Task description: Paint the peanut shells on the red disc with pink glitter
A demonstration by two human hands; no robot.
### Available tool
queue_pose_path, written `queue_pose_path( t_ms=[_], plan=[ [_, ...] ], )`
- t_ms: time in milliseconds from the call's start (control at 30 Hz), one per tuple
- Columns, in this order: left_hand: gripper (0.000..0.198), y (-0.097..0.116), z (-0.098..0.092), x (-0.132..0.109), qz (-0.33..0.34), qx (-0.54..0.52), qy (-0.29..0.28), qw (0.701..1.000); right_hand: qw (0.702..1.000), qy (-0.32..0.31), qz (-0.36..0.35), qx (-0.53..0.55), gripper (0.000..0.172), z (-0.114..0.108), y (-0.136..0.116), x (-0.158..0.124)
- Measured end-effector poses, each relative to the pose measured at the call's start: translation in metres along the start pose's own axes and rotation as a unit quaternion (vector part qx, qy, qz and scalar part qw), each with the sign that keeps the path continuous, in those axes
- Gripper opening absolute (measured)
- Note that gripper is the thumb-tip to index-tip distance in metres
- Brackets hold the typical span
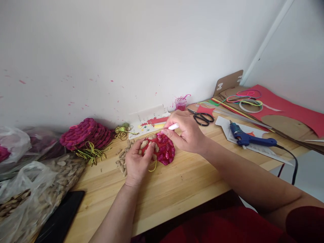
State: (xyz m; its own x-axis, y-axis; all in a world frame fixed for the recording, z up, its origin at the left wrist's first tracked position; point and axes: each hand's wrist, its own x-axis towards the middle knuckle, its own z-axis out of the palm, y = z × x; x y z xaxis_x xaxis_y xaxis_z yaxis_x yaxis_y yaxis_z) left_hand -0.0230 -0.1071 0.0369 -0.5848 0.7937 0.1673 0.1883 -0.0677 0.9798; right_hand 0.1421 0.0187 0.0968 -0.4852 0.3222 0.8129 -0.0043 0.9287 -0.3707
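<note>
My left hand [140, 158] grips the left edge of a red disc [144, 149] covered with peanuts. Pink, glossy peanuts [167, 150] fill its right side, while those by my left fingers are bare tan. A white-handled paintbrush [173, 126] is pinched between the thumb and fingers of my right hand [186, 131]. Its tip is over the upper part of the disc, at the border of pink and bare peanuts; the bristles are hard to make out. Yellow-green string [153, 166] hangs under the disc. Loose peanuts [122, 161] lie left of my left hand.
Finished pink discs [87, 134] are stacked at left, beside plastic bags of peanuts [63, 172]. A pink paint cup [180, 103] stands by the wall. Black scissors [202, 118], a blue glue gun [249, 138] with its cord, and red and brown card [286, 108] lie right.
</note>
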Motion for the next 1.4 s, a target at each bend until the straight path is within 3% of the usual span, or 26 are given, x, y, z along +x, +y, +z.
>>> queue_pose_path(
  t_ms=[100, 267, 533, 800, 1233, 1400],
  plan=[
    [0.041, 0.0025, 0.0005, 0.0009, -0.023, -0.025, 0.011, 0.999, 0.999, 0.03, 0.023, 0.025, 0.012, -0.0011, 0.0012, 0.0008],
    [0.043, 0.0033, 0.0007, 0.0021, -0.04, -0.063, 0.011, 0.997, 0.995, -0.009, 0.056, 0.082, 0.014, 0.0011, 0.0062, 0.0004],
    [0.043, 0.0003, -0.0008, 0.0027, -0.051, -0.075, 0.009, 0.996, 0.992, 0.013, 0.069, 0.109, 0.012, 0.0021, 0.0089, 0.0008],
    [0.043, -0.0014, -0.0013, 0.0024, -0.039, -0.046, 0.008, 0.998, 0.999, -0.005, 0.007, 0.042, 0.01, 0.0087, 0.0053, -0.0032],
    [0.043, 0.0043, 0.0004, 0.0011, -0.048, -0.036, 0.017, 0.998, 0.998, -0.028, 0.005, 0.058, 0.01, 0.0072, 0.0033, -0.0027],
    [0.042, 0.0039, -0.0001, 0.0018, -0.048, -0.024, 0.015, 0.998, 0.999, -0.029, -0.02, 0.013, 0.011, 0.0065, 0.002, -0.0024]
  ],
)
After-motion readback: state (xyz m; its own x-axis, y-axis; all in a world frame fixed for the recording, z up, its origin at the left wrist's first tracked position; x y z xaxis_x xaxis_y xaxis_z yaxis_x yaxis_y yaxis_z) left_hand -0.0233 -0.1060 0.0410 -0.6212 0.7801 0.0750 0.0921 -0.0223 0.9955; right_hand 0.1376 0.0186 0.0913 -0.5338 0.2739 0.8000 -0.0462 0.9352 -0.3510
